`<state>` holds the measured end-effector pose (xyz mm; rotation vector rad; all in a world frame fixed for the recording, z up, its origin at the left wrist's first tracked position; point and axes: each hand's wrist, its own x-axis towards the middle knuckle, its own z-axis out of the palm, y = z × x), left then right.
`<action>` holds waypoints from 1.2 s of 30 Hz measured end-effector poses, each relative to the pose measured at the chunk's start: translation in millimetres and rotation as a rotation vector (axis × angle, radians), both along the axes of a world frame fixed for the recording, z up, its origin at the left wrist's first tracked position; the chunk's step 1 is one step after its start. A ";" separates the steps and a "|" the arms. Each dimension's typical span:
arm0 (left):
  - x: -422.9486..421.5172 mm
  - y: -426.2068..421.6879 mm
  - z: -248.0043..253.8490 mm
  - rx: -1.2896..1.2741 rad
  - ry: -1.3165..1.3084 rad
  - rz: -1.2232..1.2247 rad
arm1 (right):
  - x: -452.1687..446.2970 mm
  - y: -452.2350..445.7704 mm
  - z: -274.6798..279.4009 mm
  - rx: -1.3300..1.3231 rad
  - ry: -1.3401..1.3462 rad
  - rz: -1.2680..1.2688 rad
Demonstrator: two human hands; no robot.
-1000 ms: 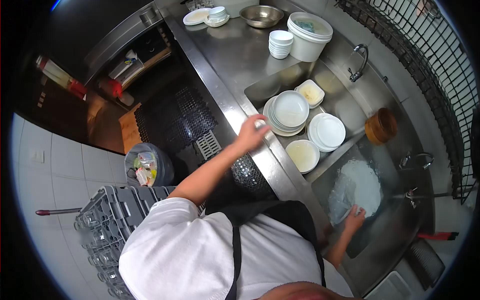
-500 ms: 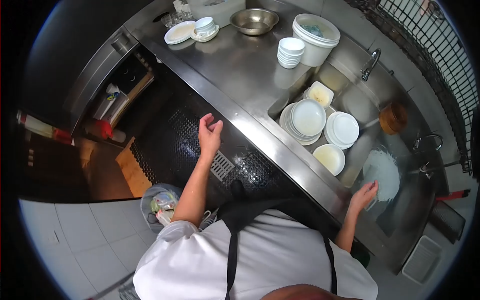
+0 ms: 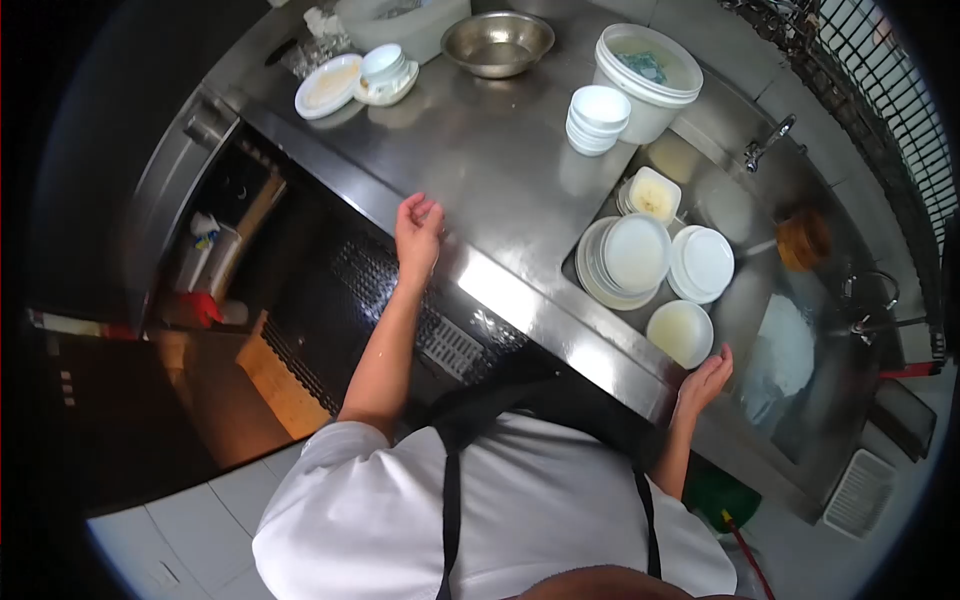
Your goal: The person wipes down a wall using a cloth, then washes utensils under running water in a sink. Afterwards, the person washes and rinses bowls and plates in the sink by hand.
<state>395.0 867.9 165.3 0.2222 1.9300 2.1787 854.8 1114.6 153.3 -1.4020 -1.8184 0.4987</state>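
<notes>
My left hand (image 3: 419,232) hovers by the front edge of the steel counter (image 3: 480,190), fingers loosely curled and apart, nothing visible in it. My right hand (image 3: 706,380) is beside the sink divider, just below a round bowl with yellowish liquid (image 3: 680,333), and holds nothing. In the near sink basin, stacked round plates (image 3: 636,255), a second white stack (image 3: 701,263) and square dishes (image 3: 655,194) sit close together. White foam and a clear item (image 3: 780,350) lie in the right basin's water.
Small white bowls (image 3: 598,120) stand beside a white bucket (image 3: 650,75). A metal bowl (image 3: 497,44) and used plates (image 3: 329,87) are farther back. A wooden container (image 3: 803,240) sits behind the basins, near the taps (image 3: 769,143). A green dustpan (image 3: 720,490) is low at right.
The view has turned and shifted left along the counter. My right hand has come out of the foamy basin. My left hand has moved away from the plate stacks, along the counter edge.
</notes>
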 end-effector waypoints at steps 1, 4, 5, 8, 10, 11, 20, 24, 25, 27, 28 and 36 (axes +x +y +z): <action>-12.9 -0.5 2.7 -0.020 -0.009 -0.003 | -18.8 8.0 -2.7 -0.011 0.052 0.005; -59.9 -5.9 11.6 -0.118 0.014 -0.010 | -69.8 20.3 -16.6 -0.020 0.124 0.074; -75.6 -6.0 16.9 -0.155 0.055 0.005 | -81.0 24.0 -18.9 -0.008 0.124 0.116; -126.2 -9.4 27.7 -0.143 -0.101 0.067 | -103.2 16.4 -16.6 0.041 0.029 0.226; -168.5 -11.6 23.7 -0.068 -0.223 0.101 | -101.9 6.3 -14.1 0.005 -0.037 0.239; -191.5 -10.7 22.6 -0.026 -0.283 0.110 | -95.9 6.2 -20.3 0.021 -0.065 0.215; -424.1 28.5 -19.6 -0.099 -0.297 -0.078 | -100.1 -61.1 -6.0 -0.010 0.090 -0.183; -428.3 34.6 -12.0 -0.317 -0.166 -0.099 | -143.3 -109.6 -6.2 0.056 0.120 -0.196; -425.6 33.8 -10.9 -0.300 -0.153 -0.160 | -155.5 -117.1 -9.1 0.038 0.208 -0.179; -411.8 33.0 -6.8 -0.268 -0.120 -0.286 | -218.5 -121.6 9.7 -0.134 0.297 -0.191; -400.2 35.3 -6.9 -0.275 -0.118 -0.275 | -253.8 -115.1 8.7 -0.136 0.394 -0.135; -315.2 38.3 -8.4 -0.453 0.529 -0.202 | -578.2 -84.2 70.7 -0.728 0.641 0.486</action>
